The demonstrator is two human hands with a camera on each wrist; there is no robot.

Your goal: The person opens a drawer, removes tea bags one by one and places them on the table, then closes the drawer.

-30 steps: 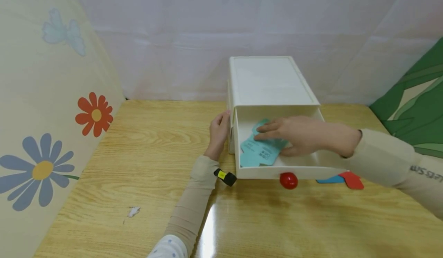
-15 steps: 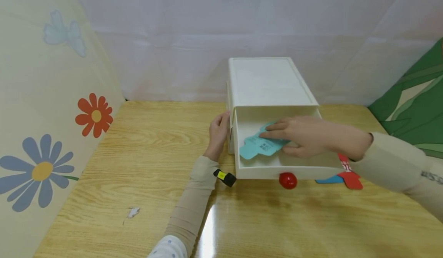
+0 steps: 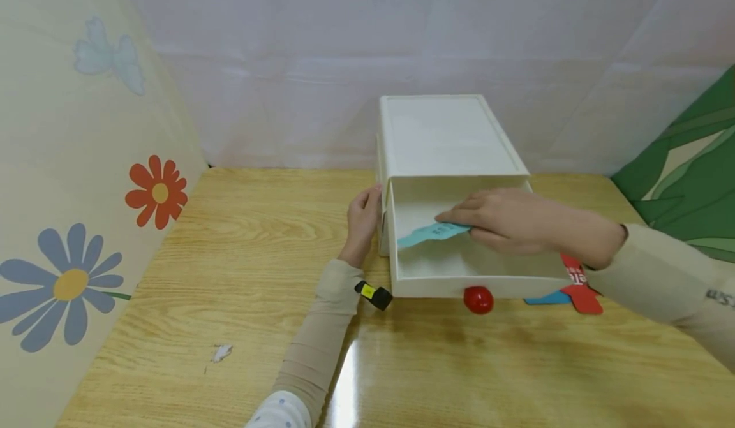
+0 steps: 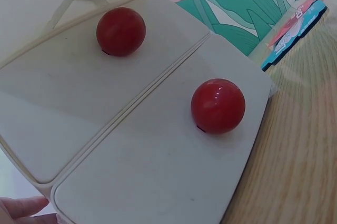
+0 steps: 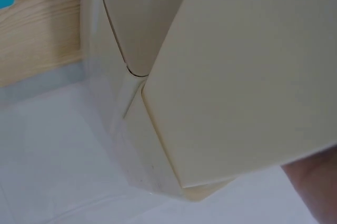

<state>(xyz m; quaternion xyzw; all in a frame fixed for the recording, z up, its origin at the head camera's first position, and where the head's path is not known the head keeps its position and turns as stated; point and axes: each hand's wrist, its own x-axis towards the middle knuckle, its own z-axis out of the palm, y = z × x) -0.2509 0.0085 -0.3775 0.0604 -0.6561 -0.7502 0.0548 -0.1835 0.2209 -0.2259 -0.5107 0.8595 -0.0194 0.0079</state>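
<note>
A white drawer cabinet stands on the table with its top drawer pulled out. Inside that drawer my right hand pinches a thin teal card with dark print, tilted almost edge-on. In the right wrist view the drawer's pale wall hides the fingers and the card; only a bit of the hand shows. My left hand rests against the cabinet's left side. Its fingertips touch the front corner in the left wrist view, beside two closed drawer fronts with red knobs.
A red shape with white lettering and a blue one lie on the table right of the drawer. A red knob sticks out from the drawer's front. White cloth hangs behind the cabinet.
The teal card has gone from lying nearly flat to tilted up off the drawer floor, gripped by my right hand, which has shifted slightly right. My left hand keeps its place.
</note>
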